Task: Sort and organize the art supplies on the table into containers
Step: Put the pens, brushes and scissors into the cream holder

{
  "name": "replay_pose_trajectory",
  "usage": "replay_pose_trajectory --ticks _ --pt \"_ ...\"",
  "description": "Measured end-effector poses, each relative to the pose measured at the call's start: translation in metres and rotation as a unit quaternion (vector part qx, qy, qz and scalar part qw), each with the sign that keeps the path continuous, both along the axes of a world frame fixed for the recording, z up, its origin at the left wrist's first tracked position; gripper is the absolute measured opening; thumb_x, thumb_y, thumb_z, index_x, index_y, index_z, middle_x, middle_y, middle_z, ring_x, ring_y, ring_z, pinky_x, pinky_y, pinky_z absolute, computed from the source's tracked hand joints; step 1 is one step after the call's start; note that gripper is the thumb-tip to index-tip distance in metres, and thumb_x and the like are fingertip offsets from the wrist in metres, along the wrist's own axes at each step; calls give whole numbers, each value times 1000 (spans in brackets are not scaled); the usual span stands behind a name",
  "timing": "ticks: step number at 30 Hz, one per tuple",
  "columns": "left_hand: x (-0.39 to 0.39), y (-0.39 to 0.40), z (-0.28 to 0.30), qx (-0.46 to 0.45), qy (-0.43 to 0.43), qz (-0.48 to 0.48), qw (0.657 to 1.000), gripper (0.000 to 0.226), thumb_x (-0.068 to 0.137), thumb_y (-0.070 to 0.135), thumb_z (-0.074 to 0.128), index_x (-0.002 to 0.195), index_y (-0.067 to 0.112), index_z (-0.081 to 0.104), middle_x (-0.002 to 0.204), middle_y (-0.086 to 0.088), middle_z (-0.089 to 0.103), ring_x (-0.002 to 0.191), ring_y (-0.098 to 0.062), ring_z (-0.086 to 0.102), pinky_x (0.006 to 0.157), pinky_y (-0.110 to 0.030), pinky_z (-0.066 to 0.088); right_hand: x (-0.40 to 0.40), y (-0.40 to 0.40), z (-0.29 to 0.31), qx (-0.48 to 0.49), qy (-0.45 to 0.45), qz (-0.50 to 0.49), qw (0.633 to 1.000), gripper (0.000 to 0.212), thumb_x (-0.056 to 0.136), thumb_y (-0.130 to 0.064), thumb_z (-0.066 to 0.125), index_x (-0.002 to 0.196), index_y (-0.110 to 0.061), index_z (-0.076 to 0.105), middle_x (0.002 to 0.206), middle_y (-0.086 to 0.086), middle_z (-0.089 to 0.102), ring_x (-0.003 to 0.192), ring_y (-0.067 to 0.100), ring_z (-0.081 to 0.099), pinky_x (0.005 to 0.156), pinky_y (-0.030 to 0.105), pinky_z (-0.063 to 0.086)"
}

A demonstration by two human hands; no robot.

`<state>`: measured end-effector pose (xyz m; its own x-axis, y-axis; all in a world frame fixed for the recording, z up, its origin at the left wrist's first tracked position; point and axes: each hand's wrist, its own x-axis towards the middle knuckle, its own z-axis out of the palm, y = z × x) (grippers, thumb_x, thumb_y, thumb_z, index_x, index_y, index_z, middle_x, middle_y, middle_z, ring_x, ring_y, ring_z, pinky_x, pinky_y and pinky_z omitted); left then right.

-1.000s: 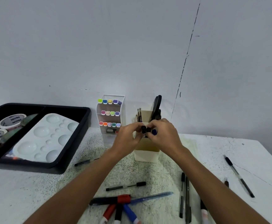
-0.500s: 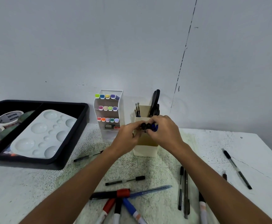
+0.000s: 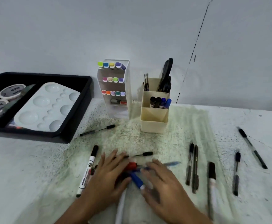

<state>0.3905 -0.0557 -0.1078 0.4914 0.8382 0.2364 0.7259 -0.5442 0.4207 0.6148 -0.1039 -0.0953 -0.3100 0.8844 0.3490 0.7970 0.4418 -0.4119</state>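
Observation:
Both hands lie low over a cluster of whiteboard markers near the table's front. My left hand (image 3: pixel 109 173) rests with spread fingers on the red-capped marker (image 3: pixel 132 166) and dark markers beneath it. My right hand (image 3: pixel 162 180) lies flat beside the blue-capped marker (image 3: pixel 136 181), fingertips touching a blue pen (image 3: pixel 170 163). The cream pen holder (image 3: pixel 153 125) stands behind, with black and blue markers (image 3: pixel 160 102) upright in its middle pocket. The picture is blurred around the hands.
A black-capped marker (image 3: pixel 88 170) lies left of my left hand. Several black pens (image 3: pixel 191 165) lie to the right, one (image 3: pixel 251 147) near the table's right edge. A white rack of coloured markers (image 3: pixel 114 83) and a black tray (image 3: pixel 77 125) with a palette stand behind.
Both hands have left the pen holder and dropped to the markers at the front. The black and blue markers they held now stand in the holder's middle pocket.

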Motion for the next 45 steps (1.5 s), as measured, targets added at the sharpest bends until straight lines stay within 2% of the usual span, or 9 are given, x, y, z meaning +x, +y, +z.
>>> replay_pose_trajectory --ticks 5,11,17,21,24,28,35,40,45 --pt "-9 -4 -8 18 51 16 998 54 103 53 23 148 26 33 156 2 30 148 -22 15 116 -48 8 -13 -10 -26 -13 -118 7 993 52 101 -48 23 142 -21 40 148 9 43 143 32 25 109 47 23" --pt "2 5 -3 -32 5 74 997 50 100 49 26 140 28 49 152 1 39 146 -23 24 118 -50 12 -12 8 -14 6 -101 -46 994 42 91 -41 46 122 -19 66 144 14 48 140 38 30 110 55 21" --pt "5 10 3 -53 -50 97 993 44 92 43 39 124 24 64 142 -3 52 138 -26 38 113 -50 24 -26 15 -2 55 -111 -72 990 34 84 -41 49 90 -20 75 113 7 64 111 31 51 93 49 37" --pt "5 13 12 -42 -104 87 990 40 88 39 48 115 17 69 121 1 59 121 -19 48 105 -31 37 -33 17 5 23 -128 -101 986 32 79 -37 45 80 -20 72 85 -2 60 87 22 51 74 34 32" --pt "5 23 28 -18 -117 102 988 26 86 30 64 109 19 70 99 11 61 98 -10 50 83 -19 37 -32 26 25 -82 -54 -109 989 21 84 -31 49 83 -25 70 75 -10 60 76 9 46 66 25 34" --pt "9 45 63 -39 -165 114 979 23 82 18 76 104 20 69 88 18 63 83 2 57 71 -13 43 -16 50 61 -206 165 -116 957 8 85 -18 68 89 -24 68 73 -9 62 64 7 53 61 24 44" --pt "30 82 148 1 -259 62 964 41 81 4 74 120 15 63 99 1 70 88 -9 68 81 -22 56 9 85 151 -83 334 -69 936 43 85 -5 67 118 -29 55 72 -3 65 68 15 61 63 16 46" --pt "51 102 192 74 -320 12 944 37 78 -4 75 109 13 65 92 9 66 86 1 67 75 -12 53 19 102 207 70 334 -74 937 43 84 -5 66 117 -28 52 73 -2 67 66 12 61 64 18 47" --pt "65 125 185 125 -289 -11 949 35 76 -6 76 108 4 67 93 4 65 87 -10 69 74 -15 56 20 128 222 114 298 -101 942 37 82 -5 66 102 -27 44 73 -1 66 66 13 62 62 21 48"
